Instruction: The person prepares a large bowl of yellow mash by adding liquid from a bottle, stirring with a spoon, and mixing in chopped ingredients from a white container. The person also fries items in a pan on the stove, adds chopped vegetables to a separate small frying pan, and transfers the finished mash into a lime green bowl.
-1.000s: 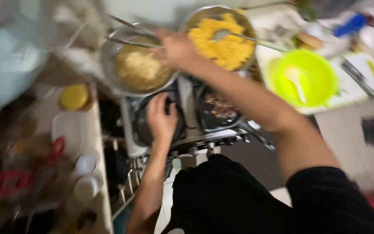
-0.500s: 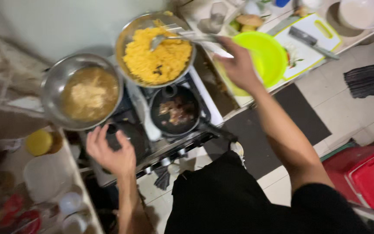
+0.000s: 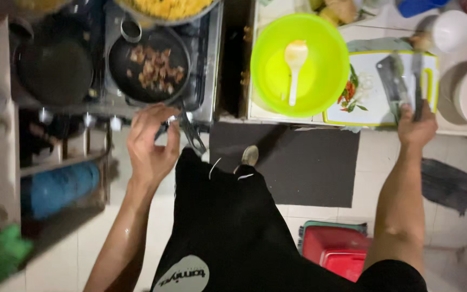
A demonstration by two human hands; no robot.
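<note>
The right hand [image 3: 416,125] grips a knife [image 3: 417,81] handle – its blade points far, over the cutting board [image 3: 377,94]. The left hand [image 3: 149,146] curls half open, just near the pan handle [image 3: 190,135].

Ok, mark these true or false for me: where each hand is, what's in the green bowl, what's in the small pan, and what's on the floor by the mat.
1. The right hand grips a cleaver lying on the cutting board. True.
2. The green bowl is full of yellow rice. False: it holds only a pale spoon.
3. The left hand is at the handle of the small black pan. True.
4. The small black pan is empty. False: it holds browned pieces of food.
5. A red box sits on the floor near the dark mat. True.
</note>
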